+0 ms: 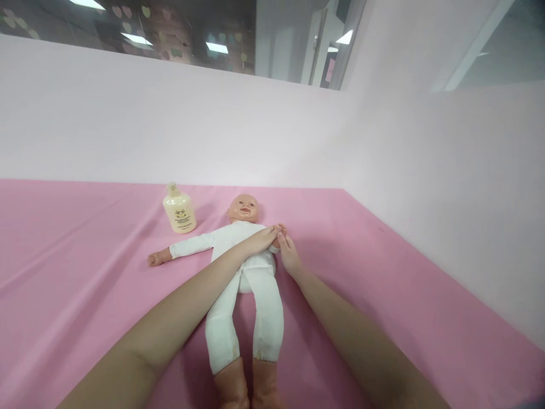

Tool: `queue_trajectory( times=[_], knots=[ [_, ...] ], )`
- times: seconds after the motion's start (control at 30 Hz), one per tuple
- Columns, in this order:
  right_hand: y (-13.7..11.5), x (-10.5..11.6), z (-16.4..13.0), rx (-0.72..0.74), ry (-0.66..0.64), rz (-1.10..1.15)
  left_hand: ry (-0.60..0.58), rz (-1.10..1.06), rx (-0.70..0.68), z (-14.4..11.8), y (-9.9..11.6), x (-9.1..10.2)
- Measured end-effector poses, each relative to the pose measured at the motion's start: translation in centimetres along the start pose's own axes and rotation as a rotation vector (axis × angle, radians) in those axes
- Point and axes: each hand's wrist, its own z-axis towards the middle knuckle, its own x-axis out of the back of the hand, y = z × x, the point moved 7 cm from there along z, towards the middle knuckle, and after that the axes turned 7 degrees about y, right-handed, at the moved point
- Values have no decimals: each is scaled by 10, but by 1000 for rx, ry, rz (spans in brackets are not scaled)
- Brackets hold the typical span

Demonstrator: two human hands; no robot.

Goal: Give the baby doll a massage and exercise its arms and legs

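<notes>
A baby doll (266, 284) in a white cloth suit lies on its back on the pink sheet, head at the far end and feet toward me. Across its torso reaches my left hand (260, 240), with its fingers at the doll's small hand on the right side. My right hand (290, 255) meets it there from the other side. The doll's hand is pressed between my closed fingers and is mostly covered by them. Its other arm is stretched out to the left, untouched.
A pale yellow lotion bottle (180, 213) stands upright left of the doll's head. The pink sheet (106, 227) has creases on the left. White walls (170, 125) border it behind and on the right, with a window (213, 34) above the back wall.
</notes>
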Motion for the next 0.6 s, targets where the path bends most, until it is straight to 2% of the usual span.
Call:
queue_trajectory(
  times=[0.37, 0.6],
  knots=[
    [1, 0, 0, 8, -23, -5, -1, -27, -9, 2, -5, -1],
    [0, -3, 0, -27, -64, -23, 49, -14, 18, 3, -10, 3]
  ],
)
